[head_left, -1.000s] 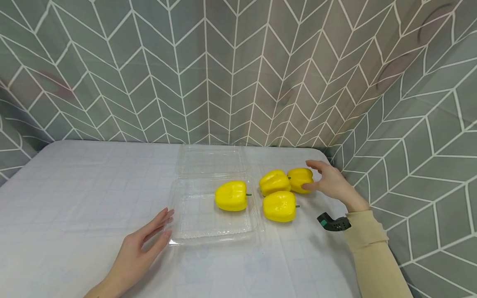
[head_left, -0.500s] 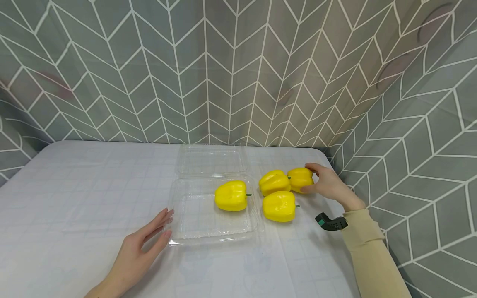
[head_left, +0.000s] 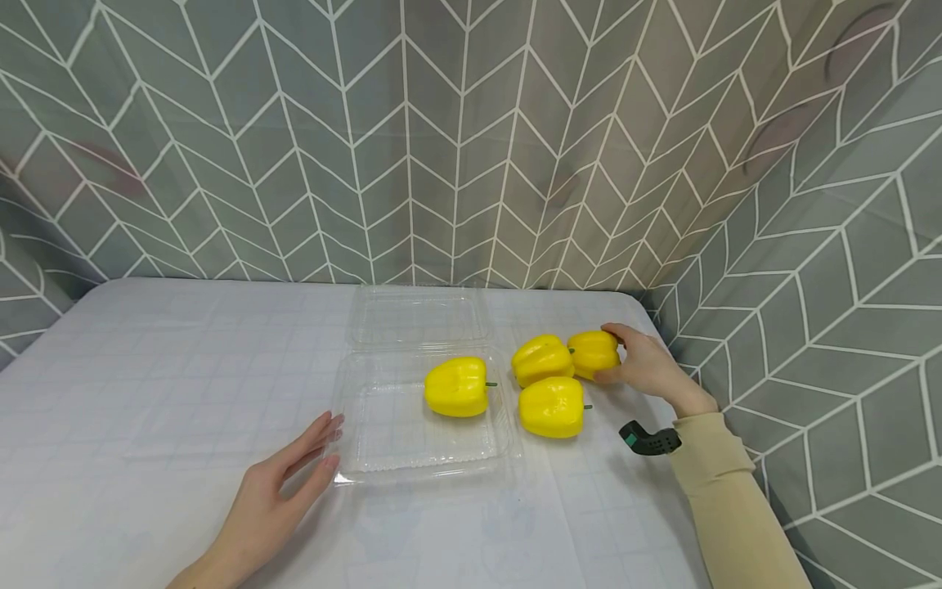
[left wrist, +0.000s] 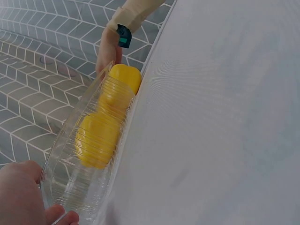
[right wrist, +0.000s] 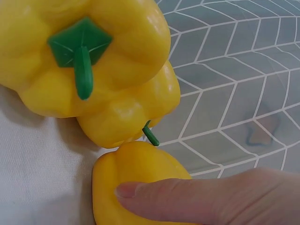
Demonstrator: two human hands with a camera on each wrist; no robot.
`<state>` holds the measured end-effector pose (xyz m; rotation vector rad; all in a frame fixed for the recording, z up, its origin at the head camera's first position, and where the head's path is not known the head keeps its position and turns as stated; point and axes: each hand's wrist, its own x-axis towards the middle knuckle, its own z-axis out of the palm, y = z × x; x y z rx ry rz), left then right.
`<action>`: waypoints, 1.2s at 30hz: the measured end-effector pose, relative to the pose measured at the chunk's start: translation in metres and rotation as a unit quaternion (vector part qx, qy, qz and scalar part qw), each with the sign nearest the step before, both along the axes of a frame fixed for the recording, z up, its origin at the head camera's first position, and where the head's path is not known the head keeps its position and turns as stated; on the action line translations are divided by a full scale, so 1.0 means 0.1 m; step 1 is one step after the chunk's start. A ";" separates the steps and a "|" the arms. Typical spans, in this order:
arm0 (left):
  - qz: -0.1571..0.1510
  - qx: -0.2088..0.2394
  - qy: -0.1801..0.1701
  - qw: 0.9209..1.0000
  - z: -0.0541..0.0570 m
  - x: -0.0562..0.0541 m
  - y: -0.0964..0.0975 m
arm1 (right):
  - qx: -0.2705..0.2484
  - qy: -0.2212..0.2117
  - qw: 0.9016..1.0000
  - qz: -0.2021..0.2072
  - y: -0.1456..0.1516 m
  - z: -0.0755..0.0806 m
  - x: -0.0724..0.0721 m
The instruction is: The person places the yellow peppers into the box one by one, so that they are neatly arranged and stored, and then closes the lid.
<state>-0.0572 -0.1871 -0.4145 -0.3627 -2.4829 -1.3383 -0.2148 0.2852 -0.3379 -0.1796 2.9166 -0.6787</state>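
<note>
A clear plastic clamshell container lies opened on the table, its lid folded back toward the wall. Inside its right part rests one yellow bell pepper, stem pointing right. My left hand touches the container's left edge with extended fingers and thumb. At the right, my right hand holds the farthest-right yellow bell pepper, thumb on the near side and a finger on the far side. Two more yellow bell peppers, a back one and a front one, sit between it and the container.
White cloth covers the table. A grey curtain with a white zigzag pattern hangs behind and along the right side. A black band sits at the right sleeve's cuff.
My right hand has moved slightly left and closed in on the far-right bell pepper, with thumb and finger now around it. My left hand and the container have stayed put.
</note>
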 end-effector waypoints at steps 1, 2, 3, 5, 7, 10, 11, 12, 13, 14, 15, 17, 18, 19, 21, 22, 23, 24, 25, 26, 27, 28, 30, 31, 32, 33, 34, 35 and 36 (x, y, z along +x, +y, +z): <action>0.000 -0.001 0.000 1.000 0.00 0.00 0.00 | 0.000 0.001 1.000 0.000 0.00 0.00 0.00; 0.000 -0.002 0.000 1.000 0.00 0.00 0.00 | 0.000 0.002 1.000 0.000 0.00 0.00 0.00; 0.000 -0.002 0.001 1.000 0.00 0.00 0.00 | 0.001 0.003 1.000 0.000 0.01 0.00 0.00; 0.000 -0.002 0.004 1.000 0.00 0.00 0.00 | 0.002 0.006 1.000 0.001 0.01 0.00 0.00; 0.000 -0.002 0.007 1.000 0.00 0.00 0.01 | 0.001 0.009 1.000 0.001 0.01 0.00 0.00; 0.000 0.000 0.006 1.000 0.00 0.00 0.01 | -0.001 0.013 1.000 0.000 0.01 0.00 0.00; 0.000 0.001 0.006 1.000 0.00 0.00 0.01 | -0.001 0.014 1.000 -0.001 0.01 0.00 0.00; -0.001 0.003 0.006 1.000 0.00 0.00 0.01 | -0.002 0.013 1.000 -0.003 0.01 0.00 0.00; -0.002 0.003 0.006 1.000 0.00 0.00 0.01 | -0.001 0.014 1.000 -0.004 0.01 0.00 0.00; -0.002 0.004 0.006 1.000 0.00 0.00 0.01 | -0.002 0.014 1.000 -0.006 0.01 0.00 0.01; -0.002 0.005 0.007 1.000 0.00 0.00 0.01 | -0.001 0.014 1.000 -0.008 0.01 -0.01 0.01; -0.002 0.005 0.008 1.000 0.00 0.00 0.01 | 0.001 0.014 1.000 -0.013 0.01 -0.01 0.01; -0.002 0.005 0.009 1.000 0.00 0.00 0.01 | 0.002 0.015 1.000 -0.015 0.02 -0.01 0.01; -0.003 0.005 0.010 1.000 0.00 0.00 0.01 | 0.002 0.015 1.000 -0.017 0.02 -0.01 0.01; -0.004 0.007 0.012 1.000 0.00 0.00 0.01 | 0.003 0.016 1.000 -0.020 0.03 0.00 0.02; -0.005 0.007 0.013 1.000 0.00 0.00 0.01 | 0.003 0.018 1.000 -0.021 0.03 0.00 0.02; -0.006 0.008 0.014 1.000 0.00 0.00 0.01 | 0.003 0.020 1.000 -0.022 0.03 0.00 0.02; -0.007 0.009 0.015 1.000 0.00 0.00 0.01 | 0.003 0.021 1.000 -0.023 0.03 0.01 0.03; -0.007 0.009 0.015 1.000 0.00 0.00 0.01 | 0.004 0.022 0.999 -0.025 0.03 0.01 0.03; -0.007 0.009 0.014 1.000 0.01 0.00 0.01 | 0.004 0.024 0.999 -0.026 0.03 0.02 0.03; -0.007 0.009 0.014 1.000 0.01 0.00 0.01 | 0.002 0.025 0.999 -0.028 0.04 0.02 0.03; -0.006 0.009 0.014 1.000 0.01 0.00 0.01 | 0.002 0.027 0.999 -0.030 0.04 0.02 0.03; -0.004 0.007 0.012 1.000 0.01 0.00 0.01 | -0.002 0.031 0.999 -0.037 0.04 0.03 0.03; -0.004 0.006 0.012 1.000 0.01 0.00 0.01 | -0.004 0.034 0.999 -0.040 0.05 0.04 0.03; -0.003 0.006 0.012 1.000 0.01 0.00 0.01 | -0.005 0.037 0.998 -0.044 0.05 0.04 0.03; -0.003 0.006 0.012 1.000 0.01 0.00 0.01 | -0.005 0.041 0.998 -0.048 0.06 0.05 0.03; -0.003 0.006 0.012 1.000 0.01 0.00 0.01 | -0.005 0.045 0.998 -0.053 0.06 0.06 0.03; -0.003 0.006 0.012 1.000 0.00 0.00 0.01 | -0.006 0.049 0.997 -0.057 0.07 0.06 0.03; -0.004 0.006 0.013 1.000 0.00 0.00 0.01 | -0.007 0.052 0.997 -0.061 0.07 0.07 0.03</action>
